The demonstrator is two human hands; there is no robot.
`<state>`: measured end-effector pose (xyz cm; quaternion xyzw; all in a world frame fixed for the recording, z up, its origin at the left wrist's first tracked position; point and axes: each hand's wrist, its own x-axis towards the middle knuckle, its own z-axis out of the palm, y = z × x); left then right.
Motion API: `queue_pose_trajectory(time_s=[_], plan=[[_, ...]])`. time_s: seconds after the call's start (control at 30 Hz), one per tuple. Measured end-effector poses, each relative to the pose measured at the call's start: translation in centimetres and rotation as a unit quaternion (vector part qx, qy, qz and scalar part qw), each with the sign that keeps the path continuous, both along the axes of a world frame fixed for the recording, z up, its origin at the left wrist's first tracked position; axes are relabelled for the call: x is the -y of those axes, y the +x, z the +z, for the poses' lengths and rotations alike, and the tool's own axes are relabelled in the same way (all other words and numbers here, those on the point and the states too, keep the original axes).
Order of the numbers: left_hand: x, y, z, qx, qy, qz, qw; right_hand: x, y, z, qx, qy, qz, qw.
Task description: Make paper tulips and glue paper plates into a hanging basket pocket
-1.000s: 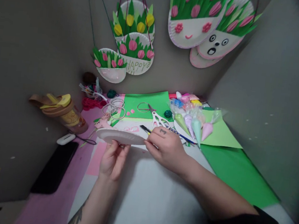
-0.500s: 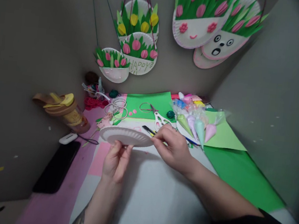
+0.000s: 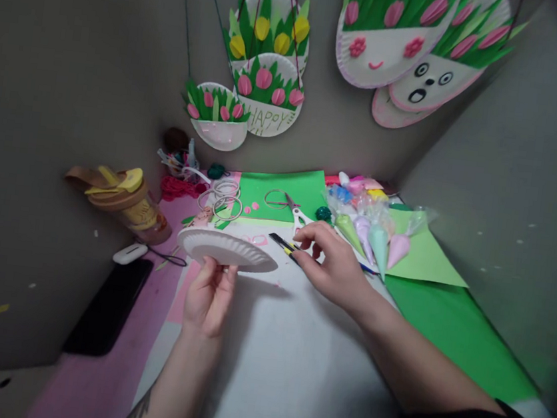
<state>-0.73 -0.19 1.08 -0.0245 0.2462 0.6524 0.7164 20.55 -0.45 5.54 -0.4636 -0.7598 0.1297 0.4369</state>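
Note:
My left hand (image 3: pixel 209 295) is closed on the near rim of a white paper plate (image 3: pixel 226 250), holding it level just above the white table sheet (image 3: pixel 282 357). My right hand (image 3: pixel 332 265) hovers to the right of the plate with its fingers apart and curved. Its thumb and fingertips are at the near end of a black and yellow utility knife (image 3: pixel 281 241) lying on the table. White-handled scissors (image 3: pixel 298 217) lie just beyond the fingers.
Pastel cone bags (image 3: pixel 376 237) and green paper sheets (image 3: pixel 446 322) lie to the right. At the left are a tipped bottle (image 3: pixel 123 205), a white case (image 3: pixel 127 252) and a black phone (image 3: pixel 107 303). Wire rings (image 3: pixel 222 199) lie behind the plate. Paper-plate flower crafts (image 3: pixel 267 80) hang on the wall.
My right hand let go of the plate's right rim and moved right to the utility knife, fingers spreading. The left hand kept the plate and shifted it slightly left.

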Motion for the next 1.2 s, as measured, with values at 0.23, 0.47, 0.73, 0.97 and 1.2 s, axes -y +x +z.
queue_pose_trajectory(time_s=[0.23,0.47,0.73,0.97,1.2], plan=[[0.2,1.9,1.6,-0.065,-0.075,0.011,0.995,1.1,-0.8,0.2,0.013,0.052,0.066,0.996],[1.6,3.9,0.3,-0.143,0.065,-0.054,0.986,1.2,-1.8,-0.7,0.013,-0.059,0.048,0.997],[1.9,4.7,-0.2,-0.204,0.087,-0.055,0.974,1.3,-2.2,-1.2,0.065,-0.072,0.062,0.993],[1.3,3.3,1.0,-0.139,-0.008,0.016,0.990,0.7,-0.3,0.7,-0.067,-0.061,-0.004,0.996],[1.5,2.9,1.9,-0.100,-0.012,-0.012,0.995,-0.3,0.3,0.0,-0.023,-0.069,-0.010,0.997]])
